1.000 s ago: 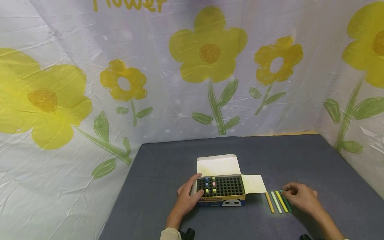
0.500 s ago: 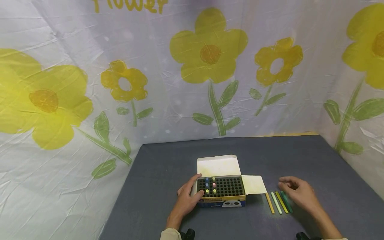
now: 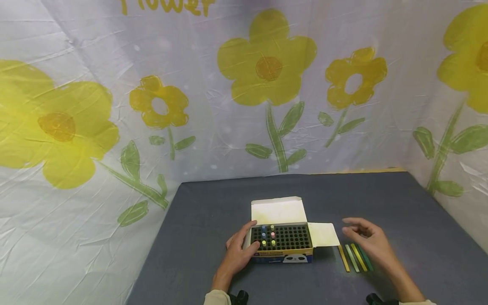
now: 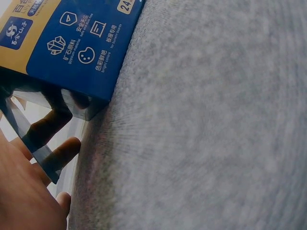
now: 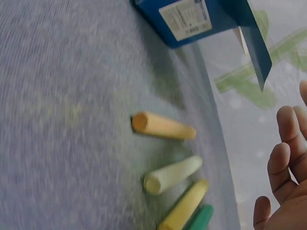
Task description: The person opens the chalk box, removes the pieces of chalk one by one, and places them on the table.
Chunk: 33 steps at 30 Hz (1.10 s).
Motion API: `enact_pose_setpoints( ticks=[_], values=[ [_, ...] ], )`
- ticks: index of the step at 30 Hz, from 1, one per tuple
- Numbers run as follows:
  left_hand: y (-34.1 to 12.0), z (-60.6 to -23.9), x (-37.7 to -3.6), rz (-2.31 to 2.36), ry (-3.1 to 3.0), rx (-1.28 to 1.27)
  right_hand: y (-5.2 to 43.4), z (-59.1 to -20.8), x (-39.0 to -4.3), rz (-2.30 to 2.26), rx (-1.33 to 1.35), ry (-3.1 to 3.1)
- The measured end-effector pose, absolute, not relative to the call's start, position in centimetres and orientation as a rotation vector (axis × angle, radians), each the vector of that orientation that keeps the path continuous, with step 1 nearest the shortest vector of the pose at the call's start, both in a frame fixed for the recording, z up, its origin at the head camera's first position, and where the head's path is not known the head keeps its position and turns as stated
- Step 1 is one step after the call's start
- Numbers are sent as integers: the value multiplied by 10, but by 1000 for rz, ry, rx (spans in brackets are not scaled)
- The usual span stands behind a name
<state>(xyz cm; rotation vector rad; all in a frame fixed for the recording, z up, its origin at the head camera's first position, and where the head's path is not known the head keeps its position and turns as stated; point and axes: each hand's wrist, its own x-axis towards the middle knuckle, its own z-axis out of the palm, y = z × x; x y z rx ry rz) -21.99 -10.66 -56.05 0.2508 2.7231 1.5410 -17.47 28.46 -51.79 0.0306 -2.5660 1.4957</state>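
A chalk box (image 3: 284, 255) in blue and yellow lies on the dark table. Its black insert (image 3: 291, 237) has many holes, and several chalks stand in those towards the left. My left hand (image 3: 235, 252) holds the box at its left end, thumb at the front corner and forefinger at the back; other fingers lie behind a side flap in the left wrist view. My right hand (image 3: 372, 243) hovers with bent, loose fingers and nothing visible in them. Below it lie chalks side by side: orange (image 5: 163, 125), pale green (image 5: 173, 175), yellow (image 5: 184, 206) and dark green (image 5: 201, 218).
Behind the box its white lid (image 3: 277, 210) stands folded back. A side flap (image 3: 323, 234) sticks out to the right, close to the orange chalk. Beyond the table (image 3: 213, 203) hangs a cloth wall (image 3: 213, 140) with painted yellow flowers.
My right hand has left the dark green chalk and moved left and farther from me, towards the flap. The loose chalks have stayed put. My left hand and the box have not moved.
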Motion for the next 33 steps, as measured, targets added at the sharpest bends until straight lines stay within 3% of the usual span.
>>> enact_pose_setpoints(
  ticks=[16, 33],
  values=[
    [-107, -561, -220, 1509, 2746, 250, 240, -503, -180, 1578, 180, -2426],
    [-107, -559, -219, 1491, 2746, 244, 199, -512, -193, 1751, 529, -2258]
  ],
)
